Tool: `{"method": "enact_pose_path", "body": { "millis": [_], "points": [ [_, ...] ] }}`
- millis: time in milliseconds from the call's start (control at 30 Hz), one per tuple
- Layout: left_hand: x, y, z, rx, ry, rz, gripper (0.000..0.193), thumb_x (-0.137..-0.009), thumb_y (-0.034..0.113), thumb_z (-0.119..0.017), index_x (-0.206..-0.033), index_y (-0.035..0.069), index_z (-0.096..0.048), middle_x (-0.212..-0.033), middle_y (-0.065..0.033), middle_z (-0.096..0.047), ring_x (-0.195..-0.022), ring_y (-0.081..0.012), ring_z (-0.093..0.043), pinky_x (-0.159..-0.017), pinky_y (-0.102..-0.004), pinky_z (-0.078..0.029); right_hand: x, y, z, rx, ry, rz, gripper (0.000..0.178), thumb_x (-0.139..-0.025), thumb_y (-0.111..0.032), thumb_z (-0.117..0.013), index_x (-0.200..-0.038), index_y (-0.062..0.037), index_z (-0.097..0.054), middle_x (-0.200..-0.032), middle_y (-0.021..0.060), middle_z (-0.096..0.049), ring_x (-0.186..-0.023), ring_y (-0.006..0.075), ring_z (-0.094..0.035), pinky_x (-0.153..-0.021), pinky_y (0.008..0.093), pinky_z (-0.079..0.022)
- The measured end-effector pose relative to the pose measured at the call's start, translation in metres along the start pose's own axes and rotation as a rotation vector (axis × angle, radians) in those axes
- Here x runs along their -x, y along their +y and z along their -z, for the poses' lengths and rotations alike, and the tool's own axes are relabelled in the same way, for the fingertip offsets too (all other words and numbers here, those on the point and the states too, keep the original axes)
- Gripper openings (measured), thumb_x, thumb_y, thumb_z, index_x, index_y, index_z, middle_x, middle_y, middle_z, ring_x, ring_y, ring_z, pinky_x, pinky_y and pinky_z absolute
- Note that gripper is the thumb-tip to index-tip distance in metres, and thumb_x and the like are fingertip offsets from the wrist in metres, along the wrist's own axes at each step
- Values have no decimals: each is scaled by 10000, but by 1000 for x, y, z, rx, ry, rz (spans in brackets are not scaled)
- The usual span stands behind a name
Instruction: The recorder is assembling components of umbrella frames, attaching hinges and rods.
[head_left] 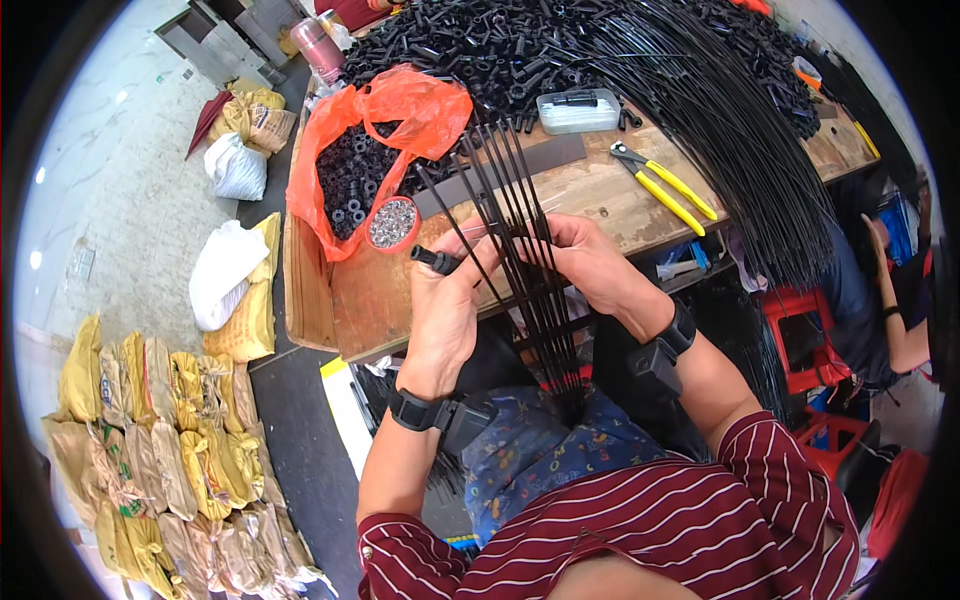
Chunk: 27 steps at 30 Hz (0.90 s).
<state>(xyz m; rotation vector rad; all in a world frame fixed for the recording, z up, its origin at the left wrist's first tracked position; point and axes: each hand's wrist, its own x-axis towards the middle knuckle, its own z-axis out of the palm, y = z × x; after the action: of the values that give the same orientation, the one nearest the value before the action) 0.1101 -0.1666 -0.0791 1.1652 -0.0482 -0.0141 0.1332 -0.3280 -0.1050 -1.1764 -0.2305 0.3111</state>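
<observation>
A loose bundle of thin black rods [548,310] rises from my lap, fanning out over the table's front edge. My left hand [445,308] is closed to the left of the rods, with a short black ribbed plastic fitting [437,261] held in it; its fingertips meet the rods. From the other side, my right hand [592,262] pinches at the bundle, thumb and fingers pressed together on the rods. The rods partly cover the fingertips of both hands. Beyond them is a small red-rimmed tub [393,222] of tiny shiny metal pieces.
An orange plastic bag [312,185] holds black nuts. Black fittings [500,50] heap at the back; a long rod bundle [740,130] hangs over the right edge. Yellow-handled cutters [665,190] and a clear box [578,112] lie on the wooden table [375,310]. Sacks [150,440] cover the left floor. Someone's arm [900,320] shows right.
</observation>
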Motion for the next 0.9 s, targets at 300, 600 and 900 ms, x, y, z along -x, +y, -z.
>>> {"method": "enact_pose_path", "body": {
  "millis": [300, 600, 900],
  "points": [
    [-6, 1, 23, 66, -122, 84, 249, -844, 22, -667, -1087, -9, -626, -983, -42, -663, -915, -119, -606, -808, -251, -470, -2, 7, 4, -108, -142, -85, 151, -889, -192, -666, -987, -78, -681, -802, -56, -641, -649, 23, -547, -563, 184, -416],
    [-23, 0, 43, 9, -301, 253, 293, -861, 68, -654, -1138, 3, -585, -969, -72, -655, -877, -182, -622, -771, -325, -499, 4, 9, -3, -512, -314, -200, 264, -944, -219, -567, -1122, -24, -568, -893, 73, -625, -802, 177, -635, -736, 325, -568],
    [-41, 35, 27, 71, -293, 265, 608, -963, 475, -458, -1323, -14, -428, -1285, -174, -553, -1183, -262, -524, -1018, -411, -371, 11, 18, -4, -451, -267, -366, 217, -933, -211, -596, -1072, -46, -573, -893, 51, -624, -744, 129, -623, -655, 293, -566]
  ]
}}
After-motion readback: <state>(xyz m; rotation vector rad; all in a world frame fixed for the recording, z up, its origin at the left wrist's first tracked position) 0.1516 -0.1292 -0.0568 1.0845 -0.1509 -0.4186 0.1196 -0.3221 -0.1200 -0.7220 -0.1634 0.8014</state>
